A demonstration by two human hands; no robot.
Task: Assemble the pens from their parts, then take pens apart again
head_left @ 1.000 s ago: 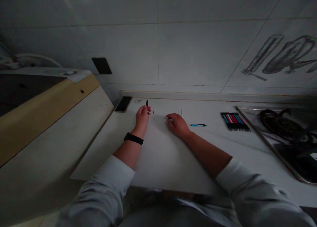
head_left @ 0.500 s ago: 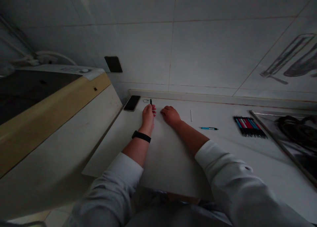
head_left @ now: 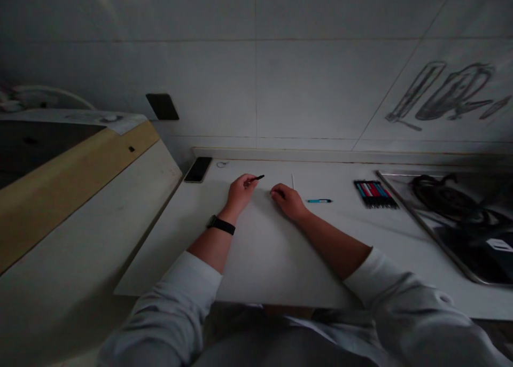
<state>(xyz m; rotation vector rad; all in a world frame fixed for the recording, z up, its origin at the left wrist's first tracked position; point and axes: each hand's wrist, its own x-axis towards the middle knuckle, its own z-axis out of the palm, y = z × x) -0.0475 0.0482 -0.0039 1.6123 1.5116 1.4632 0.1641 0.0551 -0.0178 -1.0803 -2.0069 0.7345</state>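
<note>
My left hand (head_left: 239,192) is closed around a short black pen part (head_left: 259,177), whose dark end sticks out to the right. Just right of it, my right hand (head_left: 290,201) rests low over the counter with thumb and fingers pinched; whatever is between them is too small to make out. A thin white stick (head_left: 293,180) lies behind the right hand. To that hand's right is a blue pen (head_left: 319,201) with a black end, lying flat.
A row of several coloured pens (head_left: 375,194) lies beside the metal-framed gas stove (head_left: 425,225) on the right. A phone (head_left: 198,170) and a small wire ring (head_left: 222,165) lie at the back left of the white counter (head_left: 272,260). A bulky white appliance (head_left: 120,212) borders the left side.
The black pen part has swung from pointing at the wall to pointing right. My right hand has turned, showing its pinched thumb and fingers. The whole view has shifted rightward.
</note>
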